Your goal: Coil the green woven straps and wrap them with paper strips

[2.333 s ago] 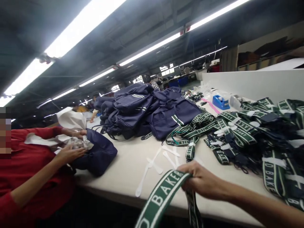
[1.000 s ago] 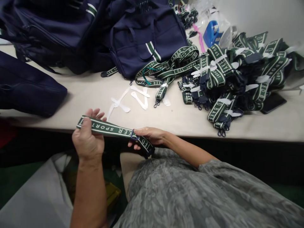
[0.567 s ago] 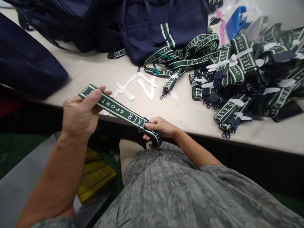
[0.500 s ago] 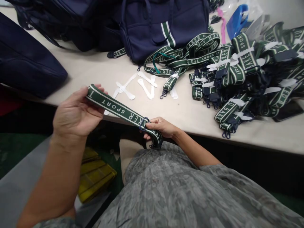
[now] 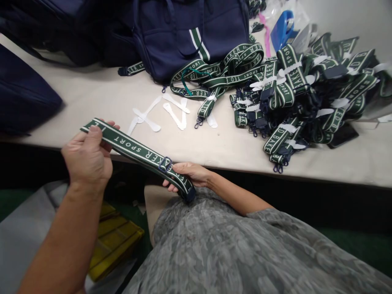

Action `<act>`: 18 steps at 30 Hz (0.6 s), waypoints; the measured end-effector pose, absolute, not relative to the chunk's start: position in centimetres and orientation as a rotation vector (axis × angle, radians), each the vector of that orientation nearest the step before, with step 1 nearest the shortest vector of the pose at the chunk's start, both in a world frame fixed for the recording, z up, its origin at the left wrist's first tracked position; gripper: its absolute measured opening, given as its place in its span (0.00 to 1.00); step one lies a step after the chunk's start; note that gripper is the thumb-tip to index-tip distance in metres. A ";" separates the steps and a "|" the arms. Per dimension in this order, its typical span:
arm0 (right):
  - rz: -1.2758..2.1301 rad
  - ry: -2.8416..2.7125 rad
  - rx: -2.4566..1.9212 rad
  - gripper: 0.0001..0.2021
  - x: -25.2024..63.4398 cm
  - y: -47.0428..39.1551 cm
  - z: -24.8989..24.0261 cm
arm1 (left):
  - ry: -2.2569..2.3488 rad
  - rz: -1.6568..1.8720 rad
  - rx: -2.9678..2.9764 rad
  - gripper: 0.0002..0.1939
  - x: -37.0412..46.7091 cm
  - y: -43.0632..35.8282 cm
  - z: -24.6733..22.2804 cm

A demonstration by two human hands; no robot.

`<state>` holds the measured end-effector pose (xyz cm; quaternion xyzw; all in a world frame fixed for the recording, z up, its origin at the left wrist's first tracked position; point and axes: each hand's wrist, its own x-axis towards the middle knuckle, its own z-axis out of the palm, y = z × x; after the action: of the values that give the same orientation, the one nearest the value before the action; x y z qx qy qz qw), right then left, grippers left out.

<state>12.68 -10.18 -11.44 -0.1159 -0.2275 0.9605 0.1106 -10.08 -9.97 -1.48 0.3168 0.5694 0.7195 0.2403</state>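
A green strap with white edges and lettering (image 5: pixel 134 148) stretches between my hands, at the table's front edge. My left hand (image 5: pixel 90 153) pinches its left end, thumb on top and fingers behind. Near a dark blue slider buckle (image 5: pixel 165 164), my right hand (image 5: pixel 191 173) is closed on the folded right part of the strap. That part bends down over my lap, with a dark piece at its tip. White paper strips (image 5: pixel 146 119) lie on the table beyond the strap.
The pale table (image 5: pixel 232 151) bears a large pile of bundled straps (image 5: pixel 288 94) at the right and a phone (image 5: pixel 343 135) beside it. Navy bags (image 5: pixel 196 24) stand at the back and left. Below is a yellow bin (image 5: pixel 114 241).
My left thumb has come down over the strap's left end, which now lies flatter. The whole view has shifted, so the table items appear further left.
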 end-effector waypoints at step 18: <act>2.621 -0.845 -0.209 0.21 15.3 -9.3 -7.5 | 1.998 1.410 0.706 0.14 -12.2 -14.4 -8.1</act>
<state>15.33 -9.35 -7.55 -0.0743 -0.3005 0.9320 0.1886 -12.20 -14.41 -8.15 0.2653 0.7502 0.5296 0.2938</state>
